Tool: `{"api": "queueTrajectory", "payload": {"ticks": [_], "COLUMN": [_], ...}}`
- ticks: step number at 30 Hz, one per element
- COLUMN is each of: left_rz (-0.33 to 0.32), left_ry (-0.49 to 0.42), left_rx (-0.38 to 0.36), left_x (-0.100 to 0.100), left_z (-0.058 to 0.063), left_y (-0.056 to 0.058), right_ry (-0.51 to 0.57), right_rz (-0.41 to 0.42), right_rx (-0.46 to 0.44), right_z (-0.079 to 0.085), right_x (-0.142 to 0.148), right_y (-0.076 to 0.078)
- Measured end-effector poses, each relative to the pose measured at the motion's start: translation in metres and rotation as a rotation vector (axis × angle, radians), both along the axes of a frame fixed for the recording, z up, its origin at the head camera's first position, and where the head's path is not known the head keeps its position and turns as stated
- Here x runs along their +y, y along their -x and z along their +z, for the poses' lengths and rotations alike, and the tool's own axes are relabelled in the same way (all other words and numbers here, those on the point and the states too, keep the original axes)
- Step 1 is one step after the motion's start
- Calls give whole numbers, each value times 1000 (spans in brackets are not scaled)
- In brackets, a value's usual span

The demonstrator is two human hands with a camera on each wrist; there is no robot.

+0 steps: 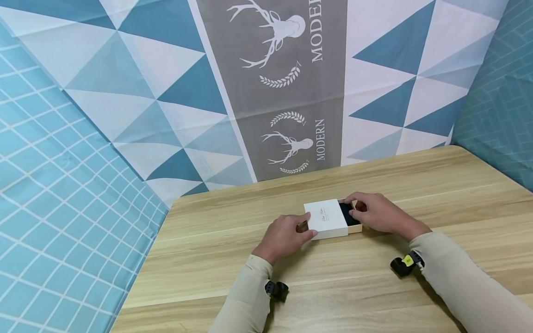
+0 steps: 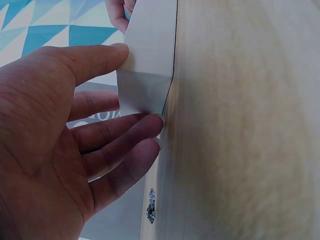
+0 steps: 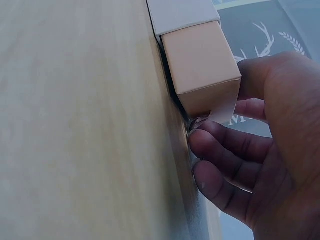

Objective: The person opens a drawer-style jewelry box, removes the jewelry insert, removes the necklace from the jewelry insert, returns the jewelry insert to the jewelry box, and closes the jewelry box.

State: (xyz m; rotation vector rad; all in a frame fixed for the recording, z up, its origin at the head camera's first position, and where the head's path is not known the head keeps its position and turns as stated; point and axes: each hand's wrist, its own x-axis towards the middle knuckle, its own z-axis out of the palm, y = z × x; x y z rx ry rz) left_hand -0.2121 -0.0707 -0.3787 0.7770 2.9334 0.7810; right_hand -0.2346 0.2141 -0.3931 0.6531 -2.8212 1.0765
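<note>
A flat white drawer box lies on the wooden table, its white sleeve (image 1: 326, 218) printed with small script. From the sleeve's right end a peach-coloured inner tray (image 3: 202, 60) sticks out partway, with something black (image 1: 349, 214) inside it. My left hand (image 1: 287, 235) grips the sleeve's left end, thumb at the near corner and index finger at the far one. At the other end, my right hand (image 1: 376, 212) holds the tray's outer end between thumb and fingers. In the left wrist view the other left fingers (image 2: 132, 137) curl low by the sleeve's end face.
The wooden table (image 1: 333, 286) extends around the box on all sides. Behind it hangs a patterned cloth (image 1: 300, 101) with deer heads and triangles, and a blue tiled-pattern cloth (image 1: 62, 199) hangs at the left. Each wrist carries a small black camera (image 1: 276, 291).
</note>
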Motion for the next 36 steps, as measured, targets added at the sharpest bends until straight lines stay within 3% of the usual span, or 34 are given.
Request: {"api": "queueTrajectory", "payload": {"ticks": [19, 36], "left_rz": [-2, -5], "left_ry": [2, 11], "left_rx": [0, 3], "left_x": [0, -1], "left_z": [0, 0], "left_y": [0, 1], "right_ry": [7, 45], "right_rz": [-8, -17], "right_rx": [20, -37], "right_z": [-3, 0], "right_x": [-1, 0], "right_y": [3, 1]}}
